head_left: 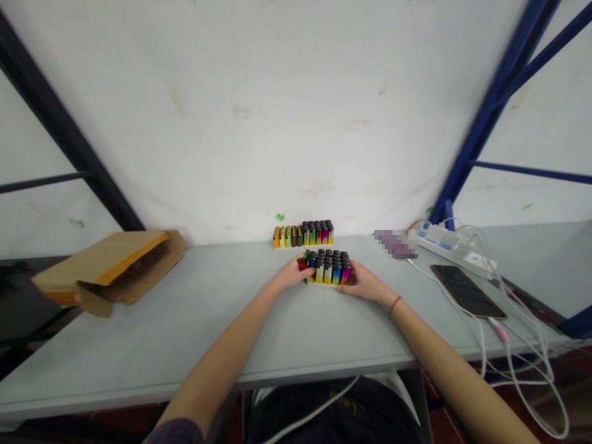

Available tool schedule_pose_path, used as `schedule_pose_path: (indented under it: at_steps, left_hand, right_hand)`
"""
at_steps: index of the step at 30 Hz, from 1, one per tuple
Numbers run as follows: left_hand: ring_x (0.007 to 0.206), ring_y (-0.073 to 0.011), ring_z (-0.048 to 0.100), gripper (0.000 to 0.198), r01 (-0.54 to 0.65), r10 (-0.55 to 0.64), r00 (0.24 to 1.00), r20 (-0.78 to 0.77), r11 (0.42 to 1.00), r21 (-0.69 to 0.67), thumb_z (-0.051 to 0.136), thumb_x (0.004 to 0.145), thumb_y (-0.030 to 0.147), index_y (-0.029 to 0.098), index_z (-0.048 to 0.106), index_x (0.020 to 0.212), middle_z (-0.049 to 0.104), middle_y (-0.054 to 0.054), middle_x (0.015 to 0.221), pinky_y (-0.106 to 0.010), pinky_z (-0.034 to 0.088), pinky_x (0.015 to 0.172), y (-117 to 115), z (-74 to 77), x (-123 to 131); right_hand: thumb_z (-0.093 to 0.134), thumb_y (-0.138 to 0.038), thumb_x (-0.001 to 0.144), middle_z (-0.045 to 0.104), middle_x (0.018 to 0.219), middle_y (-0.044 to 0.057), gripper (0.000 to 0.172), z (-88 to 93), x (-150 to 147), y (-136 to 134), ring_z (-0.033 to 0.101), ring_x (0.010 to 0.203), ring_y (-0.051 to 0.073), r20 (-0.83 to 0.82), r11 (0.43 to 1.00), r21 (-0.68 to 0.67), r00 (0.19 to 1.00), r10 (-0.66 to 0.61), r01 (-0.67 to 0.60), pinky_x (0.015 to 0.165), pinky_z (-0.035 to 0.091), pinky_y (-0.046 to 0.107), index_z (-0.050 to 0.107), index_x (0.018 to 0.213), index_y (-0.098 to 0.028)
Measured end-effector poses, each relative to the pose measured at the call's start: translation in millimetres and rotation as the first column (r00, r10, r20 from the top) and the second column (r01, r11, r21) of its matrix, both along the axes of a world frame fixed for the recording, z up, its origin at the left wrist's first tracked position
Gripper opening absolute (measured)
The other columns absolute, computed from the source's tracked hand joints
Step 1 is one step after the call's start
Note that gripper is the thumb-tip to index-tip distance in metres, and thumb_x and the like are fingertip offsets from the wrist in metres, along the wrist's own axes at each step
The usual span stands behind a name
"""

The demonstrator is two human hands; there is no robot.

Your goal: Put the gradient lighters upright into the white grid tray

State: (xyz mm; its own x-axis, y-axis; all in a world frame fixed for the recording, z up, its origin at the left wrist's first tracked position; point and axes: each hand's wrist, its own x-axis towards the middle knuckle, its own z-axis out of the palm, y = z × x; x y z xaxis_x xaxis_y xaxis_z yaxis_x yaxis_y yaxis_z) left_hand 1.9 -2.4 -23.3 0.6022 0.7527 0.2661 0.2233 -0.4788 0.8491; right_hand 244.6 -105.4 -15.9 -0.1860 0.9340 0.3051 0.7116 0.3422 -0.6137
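Bright, diffuse light washes evenly over the white wall (296, 117) and pale worktop (185, 314), leaving only soft shadows and no hard glare. Wide-angle distortion splays the blue steel uprights (493, 105) at the edges, where they blur slightly, and one patch (391, 244) beside the power strip (439, 243) is pixelated.

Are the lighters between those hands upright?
Upright: the rainbow-coloured plastic lighters stand in rows, black tops up, between left hand and right hand.
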Motion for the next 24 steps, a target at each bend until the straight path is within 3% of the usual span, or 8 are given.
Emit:
schedule_pose_path:
  at_steps: [6, 14, 19, 24]
  left_hand:
    - [0.108, -0.0215, 0.060, 0.039, -0.179, 0.181, 0.972, 0.146, 0.983, -0.029, 0.060, 0.082, 0.038, 0.015, 0.052, 0.112, 0.065, -0.010, 0.116, -0.039, 0.046, 0.100, 6, -2.6, 0]
    - [0.091, -0.0208, 0.063, 0.045, -0.090, 0.093, 0.993, 0.076, 0.995, -0.040, 0.072, 0.070, 0.038, 0.015, 0.057, 0.106, 0.068, -0.005, 0.098, -0.037, 0.051, 0.088, -1, -4.8, 2]
    - [0.095, -0.0214, 0.063, 0.041, -0.152, 0.151, 0.985, 0.082, 0.988, 0.012, 0.070, 0.073, 0.043, 0.015, 0.060, 0.101, 0.069, -0.005, 0.099, -0.035, 0.050, 0.090, -5, -1.7, 0]
    - [0.099, -0.0226, 0.064, 0.045, -0.221, 0.233, 0.956, 0.178, 0.972, -0.083, 0.074, 0.070, 0.046, 0.017, 0.062, 0.102, 0.071, -0.008, 0.104, -0.036, 0.050, 0.093, -4, -1.0, 2]
  right_hand:
    - [0.076, -0.035, 0.069, 0.066, 0.116, 0.016, 0.067, -0.5, 0, 0, 0.063, 0.099, 0.028, -0.019, 1.000, 0.009, 1.000, 0.016, -0.016, 0.091, 0.050, 0.043, 0.051, 0.126, -0.011]
    - [0.076, -0.035, 0.069, 0.064, 0.120, 0.016, 0.072, -4.5, 2, 1, 0.061, 0.103, 0.028, -0.023, 1.000, 0.009, 1.000, 0.005, -0.005, 0.095, 0.048, 0.045, 0.048, 0.131, -0.012]
    - [0.076, -0.035, 0.069, 0.063, 0.122, 0.017, 0.071, -7.1, 3, 2, 0.061, 0.106, 0.030, -0.030, 1.000, -0.011, 0.999, 0.016, -0.016, 0.097, 0.047, 0.047, 0.048, 0.130, -0.011]
    - [0.076, -0.035, 0.070, 0.062, 0.123, 0.016, 0.069, -8.2, 4, 2, 0.060, 0.107, 0.030, -0.041, 1.000, 0.005, 0.999, 0.030, -0.030, 0.097, 0.047, 0.048, 0.048, 0.129, -0.013]
